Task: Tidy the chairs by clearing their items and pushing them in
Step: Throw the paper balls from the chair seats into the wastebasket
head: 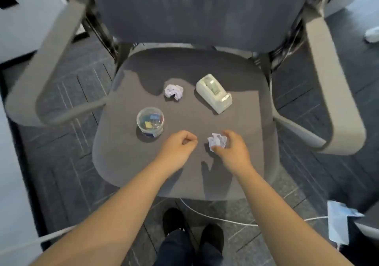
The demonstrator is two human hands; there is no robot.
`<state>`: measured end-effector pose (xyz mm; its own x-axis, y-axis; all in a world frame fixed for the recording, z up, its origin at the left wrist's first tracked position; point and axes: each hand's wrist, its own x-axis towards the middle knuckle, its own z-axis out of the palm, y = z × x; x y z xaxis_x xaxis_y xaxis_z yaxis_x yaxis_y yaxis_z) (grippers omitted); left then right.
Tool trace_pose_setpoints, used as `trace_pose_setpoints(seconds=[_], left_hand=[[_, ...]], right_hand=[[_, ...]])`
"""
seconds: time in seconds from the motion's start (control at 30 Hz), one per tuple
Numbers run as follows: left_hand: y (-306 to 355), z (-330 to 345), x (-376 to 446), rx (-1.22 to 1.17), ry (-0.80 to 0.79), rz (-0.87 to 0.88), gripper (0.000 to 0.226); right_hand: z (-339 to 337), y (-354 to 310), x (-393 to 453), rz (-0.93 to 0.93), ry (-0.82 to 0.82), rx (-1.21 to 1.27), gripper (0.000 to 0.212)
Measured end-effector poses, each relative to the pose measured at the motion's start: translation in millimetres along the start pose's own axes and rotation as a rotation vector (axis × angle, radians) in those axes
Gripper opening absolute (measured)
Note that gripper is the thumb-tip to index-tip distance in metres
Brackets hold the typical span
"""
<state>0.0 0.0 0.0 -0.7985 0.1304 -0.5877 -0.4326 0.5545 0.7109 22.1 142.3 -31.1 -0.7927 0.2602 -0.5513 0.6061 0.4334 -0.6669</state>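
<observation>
A grey office chair (235,66) faces me, its seat holding several items. My right hand (231,148) closes its fingers around a crumpled paper ball (217,141) near the seat's front. My left hand (178,146) hovers beside it, fingers curled with nothing in them. A second crumpled paper ball (174,92) lies mid-seat. A pale tape dispenser (214,93) sits to its right. A clear round tub of coloured clips (150,122) stands at the left, just beyond my left hand.
The chair's light armrests (328,81) flank the seat on both sides. A white cable (215,217) runs over the dark carpet under the seat's front. A blue-white object (338,224) lies at the lower right. My shoes (192,230) stand close to the chair.
</observation>
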Motion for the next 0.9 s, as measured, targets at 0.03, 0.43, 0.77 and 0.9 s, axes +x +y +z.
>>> trace_pose_setpoints(seconds=[0.03,0.43,0.77,0.9], left_hand=[[-3,4,3,-0.003,-0.013,-0.001,0.024],[-4,-11,20,-0.068,0.135,-0.016,0.019],[51,-76,70,0.175,0.205,0.068,0.025],[42,-85,116,0.373,0.106,0.068,0.041]], right_hand=[[6,6,6,-0.045,0.001,-0.031,0.053],[4,-13,23,-0.153,0.059,0.059,0.041],[-12,-92,38,-0.207,0.13,0.171,0.041],[9,-99,60,-0.176,0.207,0.218,0.04]])
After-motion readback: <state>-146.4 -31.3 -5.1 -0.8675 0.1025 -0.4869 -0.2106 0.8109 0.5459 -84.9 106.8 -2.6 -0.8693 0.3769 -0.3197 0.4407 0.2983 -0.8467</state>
